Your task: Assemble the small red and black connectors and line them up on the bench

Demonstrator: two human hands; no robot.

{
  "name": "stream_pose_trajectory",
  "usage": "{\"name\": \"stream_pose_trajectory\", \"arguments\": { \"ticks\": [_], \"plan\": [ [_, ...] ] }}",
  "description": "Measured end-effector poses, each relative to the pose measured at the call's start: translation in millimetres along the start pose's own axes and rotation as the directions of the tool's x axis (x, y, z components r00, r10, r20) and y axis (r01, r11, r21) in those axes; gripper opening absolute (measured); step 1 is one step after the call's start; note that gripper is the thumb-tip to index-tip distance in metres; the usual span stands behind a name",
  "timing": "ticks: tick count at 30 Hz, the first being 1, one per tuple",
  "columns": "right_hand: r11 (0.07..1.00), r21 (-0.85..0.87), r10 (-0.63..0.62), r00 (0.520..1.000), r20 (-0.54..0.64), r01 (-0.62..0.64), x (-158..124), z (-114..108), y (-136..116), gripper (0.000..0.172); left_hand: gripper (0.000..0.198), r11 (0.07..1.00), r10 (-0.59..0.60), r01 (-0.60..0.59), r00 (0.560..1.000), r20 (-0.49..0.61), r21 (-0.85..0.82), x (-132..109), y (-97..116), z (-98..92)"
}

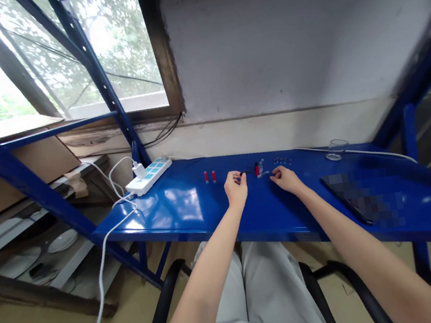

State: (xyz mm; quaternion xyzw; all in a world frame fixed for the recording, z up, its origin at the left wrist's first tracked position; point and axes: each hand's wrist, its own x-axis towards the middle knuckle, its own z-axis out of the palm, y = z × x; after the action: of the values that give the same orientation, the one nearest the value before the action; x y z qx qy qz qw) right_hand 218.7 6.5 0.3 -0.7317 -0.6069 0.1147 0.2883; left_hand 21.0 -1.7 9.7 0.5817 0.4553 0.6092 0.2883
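My left hand (236,189) is over the middle of the blue table, thumb and fingers closed on a small dark piece (246,171) that juts out to the right. My right hand (287,180) rests low over the table with its fingertips pinched together; whatever may be in them is too small to make out. Between the two hands stands a small red and black piece (257,169), with small clear pieces (261,165) beside it. To the left of my left hand, two small red-topped tubes (214,175) stand upright. Several tiny bits (283,161) lie behind my right hand.
A white power strip (149,176) with a plugged-in charger sits at the blue table's (192,226) left end, its cable hanging over the edge. A clear glass (336,150) and a dark flat device (349,199) lie to the right. Blue metal posts (97,76) flank the table.
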Motion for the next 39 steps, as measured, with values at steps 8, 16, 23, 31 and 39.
{"name": "stream_pose_trajectory", "arguments": {
  "ticks": [8,16,23,31,39],
  "plan": [
    [0.942,-0.143,-0.293,0.952,0.091,0.304,14.1,-3.7,6.8,0.030,0.015,1.000,-0.023,0.023,0.999,0.023,-0.012,-1.3,6.6,-1.1],
    [0.842,-0.270,-0.373,0.866,0.334,0.467,18.7,-11.1,-10.8,0.018,0.014,0.999,-0.043,0.044,0.999,0.027,-0.029,-2.6,8.1,-2.3],
    [0.703,-0.400,-0.431,0.800,0.418,0.588,3.5,-16.4,-13.1,0.021,0.014,0.999,-0.045,0.046,0.998,0.032,-0.028,-2.2,8.6,-3.5],
    [0.669,-0.350,-0.506,0.747,0.432,0.656,-9.7,-34.4,-25.2,0.009,0.012,0.999,-0.039,0.040,0.998,0.041,-0.011,-2.5,5.0,-2.6],
    [0.885,0.433,-0.064,0.965,-0.254,0.173,-33.9,-21.8,-61.1,0.019,0.012,0.995,0.015,-0.001,0.989,0.147,-0.097,4.1,-5.1,-15.0]
  ]
}}
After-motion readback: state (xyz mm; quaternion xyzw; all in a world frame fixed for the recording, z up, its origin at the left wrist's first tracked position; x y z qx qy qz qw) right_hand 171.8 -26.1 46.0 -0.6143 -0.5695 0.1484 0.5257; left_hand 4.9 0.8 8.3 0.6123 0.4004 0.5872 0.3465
